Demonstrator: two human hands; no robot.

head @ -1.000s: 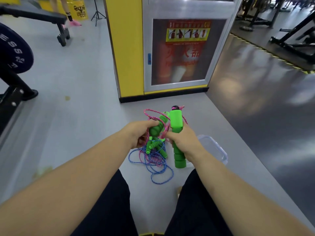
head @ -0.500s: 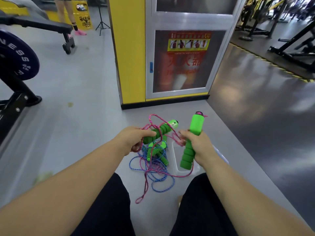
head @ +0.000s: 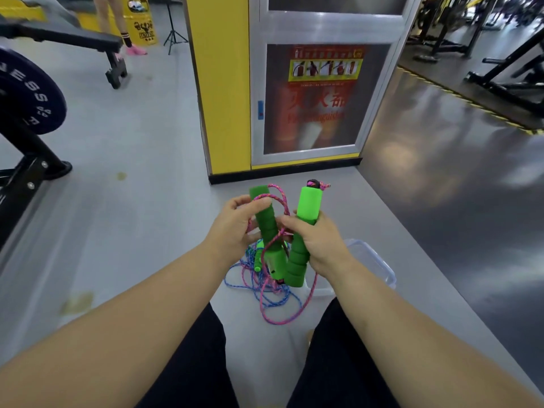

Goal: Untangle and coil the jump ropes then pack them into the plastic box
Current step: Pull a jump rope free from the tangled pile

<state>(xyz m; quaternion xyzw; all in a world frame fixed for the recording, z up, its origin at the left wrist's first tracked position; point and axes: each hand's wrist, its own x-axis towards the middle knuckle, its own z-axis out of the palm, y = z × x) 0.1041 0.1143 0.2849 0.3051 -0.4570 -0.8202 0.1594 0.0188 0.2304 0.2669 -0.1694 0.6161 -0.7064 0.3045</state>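
L hand fingers clench green handle + pink rope; R hand fingers grip 2nd handle, both just left of plastic box. Blue rope beside box, on floor.

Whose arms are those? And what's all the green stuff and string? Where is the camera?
The camera sits on a person's head and looks down, so you see their own arms and lap. Their left hand grips one green handle, with pink rope looped around it. Their right hand grips the other green handle. These are jump rope handles. Below them, on the grey floor, more pink rope lies tangled with a blue rope. A clear plastic box stands on the floor by the right wrist.
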